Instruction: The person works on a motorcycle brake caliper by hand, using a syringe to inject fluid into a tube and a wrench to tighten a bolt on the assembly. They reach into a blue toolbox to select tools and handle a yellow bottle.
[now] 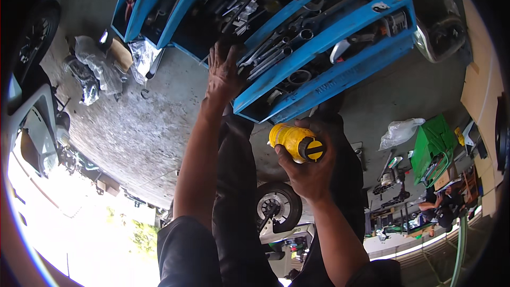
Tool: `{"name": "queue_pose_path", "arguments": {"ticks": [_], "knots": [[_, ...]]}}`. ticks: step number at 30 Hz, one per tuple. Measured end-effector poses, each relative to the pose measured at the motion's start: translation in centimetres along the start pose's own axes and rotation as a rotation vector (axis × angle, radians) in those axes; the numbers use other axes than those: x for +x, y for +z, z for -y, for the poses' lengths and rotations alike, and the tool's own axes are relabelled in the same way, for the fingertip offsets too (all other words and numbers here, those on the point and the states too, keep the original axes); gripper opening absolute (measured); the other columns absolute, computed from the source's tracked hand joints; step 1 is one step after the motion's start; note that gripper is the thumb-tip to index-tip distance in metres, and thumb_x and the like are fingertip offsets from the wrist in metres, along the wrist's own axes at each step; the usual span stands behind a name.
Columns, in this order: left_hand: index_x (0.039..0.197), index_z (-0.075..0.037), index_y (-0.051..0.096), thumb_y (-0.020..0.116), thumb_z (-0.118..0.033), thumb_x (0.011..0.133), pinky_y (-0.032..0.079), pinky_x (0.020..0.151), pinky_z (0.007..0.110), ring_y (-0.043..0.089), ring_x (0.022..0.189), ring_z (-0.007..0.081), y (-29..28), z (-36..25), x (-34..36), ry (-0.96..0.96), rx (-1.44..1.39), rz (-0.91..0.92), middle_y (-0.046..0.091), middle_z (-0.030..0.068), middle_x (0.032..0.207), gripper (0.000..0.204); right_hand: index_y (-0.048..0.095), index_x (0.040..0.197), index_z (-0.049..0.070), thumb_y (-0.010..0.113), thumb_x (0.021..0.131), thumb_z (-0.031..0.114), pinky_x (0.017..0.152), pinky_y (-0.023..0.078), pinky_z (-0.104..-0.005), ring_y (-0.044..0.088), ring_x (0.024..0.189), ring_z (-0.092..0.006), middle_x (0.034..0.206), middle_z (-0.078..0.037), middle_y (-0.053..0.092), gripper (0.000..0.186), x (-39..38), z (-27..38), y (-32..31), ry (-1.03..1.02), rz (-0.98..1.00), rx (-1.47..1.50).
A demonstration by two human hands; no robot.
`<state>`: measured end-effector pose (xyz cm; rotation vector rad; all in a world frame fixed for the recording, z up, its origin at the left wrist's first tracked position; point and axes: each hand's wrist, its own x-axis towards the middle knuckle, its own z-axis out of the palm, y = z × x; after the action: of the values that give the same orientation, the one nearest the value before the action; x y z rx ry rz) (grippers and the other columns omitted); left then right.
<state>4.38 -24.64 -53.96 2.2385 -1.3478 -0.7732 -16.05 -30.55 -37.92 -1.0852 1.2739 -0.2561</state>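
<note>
My right hand (311, 172) is wrapped around a yellow rounded object with black parts (289, 138). Its near end has a black ring and a yellow face crossed by a black bar; I cannot tell its exact kind. Further up and to the left, my left hand (223, 72) reaches over the front of a blue metal toolbox (329, 34). Its fingers stretch forward at the dark middle compartment, next to several spanners (273, 56), and nothing shows in them. The fingertips on its right side are in shadow.
A motorcycle (34, 122) stands at the left, near clear plastic bags (93, 58) on the concrete floor (138, 127). Right of me are a green container (433, 141) and a white plastic bag (401, 132). Behind me is a wheel (276, 207). Another person (443, 207) is at far right.
</note>
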Motion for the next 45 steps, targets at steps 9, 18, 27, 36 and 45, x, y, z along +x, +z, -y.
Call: {"name": "queue_pose_path", "arguments": {"ticks": [9,18,27,36,45], "knots": [[0.119,-0.026,0.066,0.068,-0.016,0.081,0.031,0.106,0.055,0.035,0.129,0.0416,1.7,-0.3,-0.8,0.031,0.141,0.05,0.032,0.0097,0.148,0.039,0.052,0.113,0.002,0.076,0.072,0.0,0.089,0.049,-0.0309,0.057,0.1,-0.0165,0.108,-0.008,0.054,0.047,0.2,-0.1,2.0,0.059,0.053,-0.052],[0.134,-0.042,0.054,0.058,-0.018,0.089,0.027,0.105,0.061,0.032,0.132,0.0433,3.7,-0.7,1.3,0.019,0.356,0.268,0.032,0.0125,0.149,0.052,0.052,0.113,0.002,0.076,0.072,0.0,0.09,0.049,-0.0313,0.058,0.101,-0.0177,0.109,-0.009,0.055,0.047,0.0,-0.7,2.5,0.049,0.043,-0.114],[0.137,-0.042,0.051,0.052,-0.013,0.092,0.023,0.11,0.069,0.033,0.135,0.0422,3.2,-0.9,1.0,-0.019,0.355,0.325,0.024,0.0126,0.153,0.053,0.053,0.113,0.003,0.077,0.073,0.003,0.088,0.049,-0.0317,0.059,0.099,-0.0181,0.106,-0.01,0.057,0.047,0.0,-1.0,2.5,0.015,0.019,-0.076],[0.133,-0.04,0.057,0.051,-0.006,0.091,0.025,0.105,0.07,0.029,0.138,0.0446,1.4,-1.4,2.3,0.121,0.459,0.498,0.023,0.0186,0.153,0.054,0.053,0.113,0.005,0.078,0.074,0.004,0.087,0.049,-0.0312,0.059,0.097,-0.0176,0.104,-0.009,0.058,0.047,0.0,-0.8,2.1,0.003,-0.001,-0.028],[0.138,-0.046,0.046,0.049,-0.013,0.094,0.025,0.108,0.068,0.026,0.142,0.0384,1.7,-1.6,2.9,0.154,0.625,0.478,0.024,0.0113,0.155,0.055,0.053,0.112,0.005,0.077,0.073,0.003,0.086,0.049,-0.031,0.059,0.096,-0.0167,0.103,-0.008,0.057,0.047,-0.3,-0.4,1.8,-0.028,-0.012,-0.027]]}}
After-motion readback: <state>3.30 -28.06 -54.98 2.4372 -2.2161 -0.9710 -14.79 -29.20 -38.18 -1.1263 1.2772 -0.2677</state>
